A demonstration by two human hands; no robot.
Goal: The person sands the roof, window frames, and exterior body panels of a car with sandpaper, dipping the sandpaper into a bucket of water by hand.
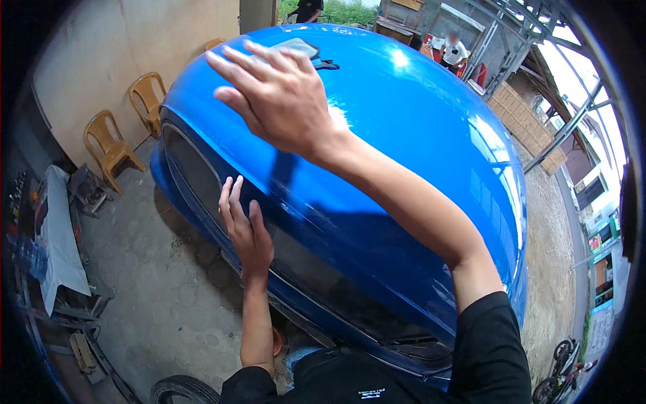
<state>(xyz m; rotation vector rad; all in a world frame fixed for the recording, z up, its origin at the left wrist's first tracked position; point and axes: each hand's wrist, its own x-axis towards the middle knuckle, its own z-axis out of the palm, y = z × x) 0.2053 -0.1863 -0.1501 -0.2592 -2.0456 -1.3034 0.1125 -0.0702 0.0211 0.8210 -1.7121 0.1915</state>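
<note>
A glossy blue vehicle roof (417, 121) fills the middle of the head view, with dark side windows (309, 269) below its edge. Over the roof's far left part my right hand (282, 101) is stretched out, palm down, fingers extended and holding nothing. Just behind that hand a grey cloth or pad (299, 47) lies on the roof, partly hidden by the fingers. My left hand (247, 236) is raised beside the vehicle's side, fingers pointing up and holding nothing. Whether either hand touches the bodywork I cannot tell.
Brown plastic chairs (108, 145) stand along the pale wall at left. A bench with a white sheet (60, 236) is near the left rim, a tire (185, 389) at the bottom. One person (453, 52) sits beyond the roof; another (309, 10) is at the top. Motorbikes (564, 370) stand lower right.
</note>
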